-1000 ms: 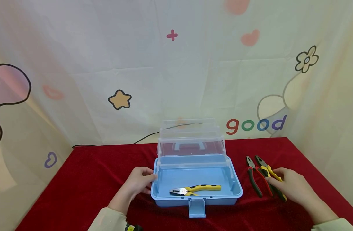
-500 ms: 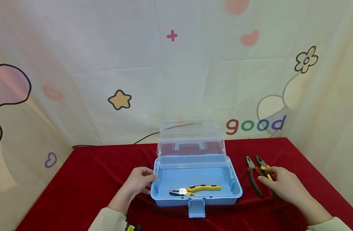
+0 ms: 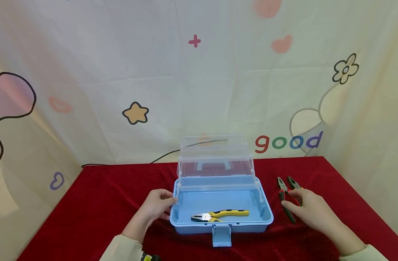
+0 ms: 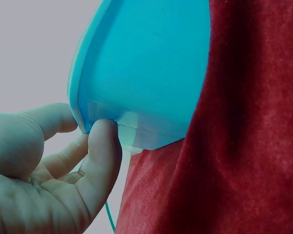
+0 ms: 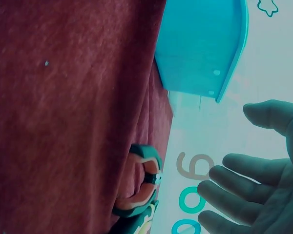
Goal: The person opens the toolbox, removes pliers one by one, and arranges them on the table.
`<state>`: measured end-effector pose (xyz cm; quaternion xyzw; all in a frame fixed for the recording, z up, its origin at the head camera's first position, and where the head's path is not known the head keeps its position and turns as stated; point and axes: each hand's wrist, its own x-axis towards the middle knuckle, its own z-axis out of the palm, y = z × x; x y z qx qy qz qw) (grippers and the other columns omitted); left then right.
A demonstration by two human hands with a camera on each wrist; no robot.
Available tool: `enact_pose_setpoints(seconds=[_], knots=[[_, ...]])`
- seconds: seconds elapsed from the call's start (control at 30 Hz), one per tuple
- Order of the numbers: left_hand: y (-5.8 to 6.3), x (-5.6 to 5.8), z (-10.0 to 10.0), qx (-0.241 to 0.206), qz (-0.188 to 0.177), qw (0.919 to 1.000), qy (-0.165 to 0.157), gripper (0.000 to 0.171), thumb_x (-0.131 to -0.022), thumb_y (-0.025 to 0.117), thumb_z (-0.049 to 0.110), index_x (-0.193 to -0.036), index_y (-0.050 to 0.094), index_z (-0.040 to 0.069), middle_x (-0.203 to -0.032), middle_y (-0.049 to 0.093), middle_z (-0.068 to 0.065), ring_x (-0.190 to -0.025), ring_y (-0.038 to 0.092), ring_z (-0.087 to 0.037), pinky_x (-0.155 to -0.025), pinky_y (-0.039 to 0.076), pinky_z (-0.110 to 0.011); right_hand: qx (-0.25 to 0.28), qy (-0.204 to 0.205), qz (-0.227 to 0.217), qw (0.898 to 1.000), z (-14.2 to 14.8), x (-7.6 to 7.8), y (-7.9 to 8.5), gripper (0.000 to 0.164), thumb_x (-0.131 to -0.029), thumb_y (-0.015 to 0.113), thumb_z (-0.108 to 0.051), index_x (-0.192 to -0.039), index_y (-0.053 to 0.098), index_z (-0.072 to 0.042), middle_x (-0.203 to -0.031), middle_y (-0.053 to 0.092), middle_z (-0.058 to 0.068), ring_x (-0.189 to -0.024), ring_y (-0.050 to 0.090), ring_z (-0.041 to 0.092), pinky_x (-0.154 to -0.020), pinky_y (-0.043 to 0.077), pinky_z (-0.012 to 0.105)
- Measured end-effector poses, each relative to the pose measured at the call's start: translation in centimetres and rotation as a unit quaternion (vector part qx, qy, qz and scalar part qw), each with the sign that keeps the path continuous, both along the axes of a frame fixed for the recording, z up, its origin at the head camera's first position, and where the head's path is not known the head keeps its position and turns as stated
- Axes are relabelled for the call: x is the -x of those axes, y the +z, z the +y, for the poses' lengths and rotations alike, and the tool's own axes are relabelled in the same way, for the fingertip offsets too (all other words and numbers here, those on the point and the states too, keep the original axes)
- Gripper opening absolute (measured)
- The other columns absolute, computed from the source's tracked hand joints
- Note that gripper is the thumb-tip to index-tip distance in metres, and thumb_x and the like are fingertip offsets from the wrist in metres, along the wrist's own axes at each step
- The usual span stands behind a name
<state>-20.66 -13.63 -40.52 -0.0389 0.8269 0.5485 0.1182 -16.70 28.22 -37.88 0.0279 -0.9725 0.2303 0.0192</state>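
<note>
My left hand (image 3: 154, 206) grips the left side of a light blue toolbox (image 3: 247, 227), with its thumb and fingers at the rim; the left wrist view shows the box wall (image 4: 146, 58) between them. Inside the box lie yellow-and-black pliers (image 3: 231, 212). My right hand (image 3: 311, 210) hovers with spread, relaxed fingers over red-and-black pliers (image 3: 286, 208) on the cloth, holding nothing. In the right wrist view those pliers' handles (image 5: 149, 151) lie below the fingertips. A second yellow-and-black pair of pliers (image 3: 293, 182) lies beside them, mostly hidden by the hand.
The clear lid (image 3: 215, 166) stands raised behind the box, and a blue latch (image 3: 222, 237) hangs down at the front. Dark red cloth (image 3: 104, 199) covers the table. Behind it hang a printed curtain (image 3: 218, 90) and a thin black cable (image 3: 166, 155).
My right hand has moved left, off the yellow-and-black pliers and over the red-and-black pair. The left hand and the toolbox have stayed in place.
</note>
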Motion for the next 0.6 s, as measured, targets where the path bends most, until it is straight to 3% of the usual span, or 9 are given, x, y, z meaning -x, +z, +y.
enact_pose_setpoints(seconds=[0.23, 0.6], knots=[[-0.1, 0.1, 0.0, -0.002, -0.001, 1.0, 0.0, 0.028, -0.09, 0.062, 0.015, -0.111, 0.058, -0.003, -0.091, 0.063, -0.014, -0.067, 0.064, -0.018, -0.058, 0.059, -0.034, 0.013, 0.006, -0.005, 1.0, -0.8, -0.2, 0.1, 0.055, -0.083, 0.069, -0.038, -0.116, 0.061, 0.005, -0.109, 0.064, 0.024, -0.095, 0.062, 0.037, -0.074, 0.055, 0.049], [0.0, 0.0, 0.1, -0.002, -0.001, 1.0, 0.003, 0.028, -0.089, 0.063, 0.014, -0.111, 0.059, -0.003, -0.09, 0.064, -0.014, -0.066, 0.064, -0.018, -0.059, 0.059, -0.035, 0.012, 0.005, -0.011, 1.0, -1.8, -0.4, 0.3, 0.056, -0.082, 0.068, -0.04, -0.121, 0.06, 0.001, -0.112, 0.062, 0.023, -0.092, 0.059, 0.028, -0.068, 0.056, 0.043]])
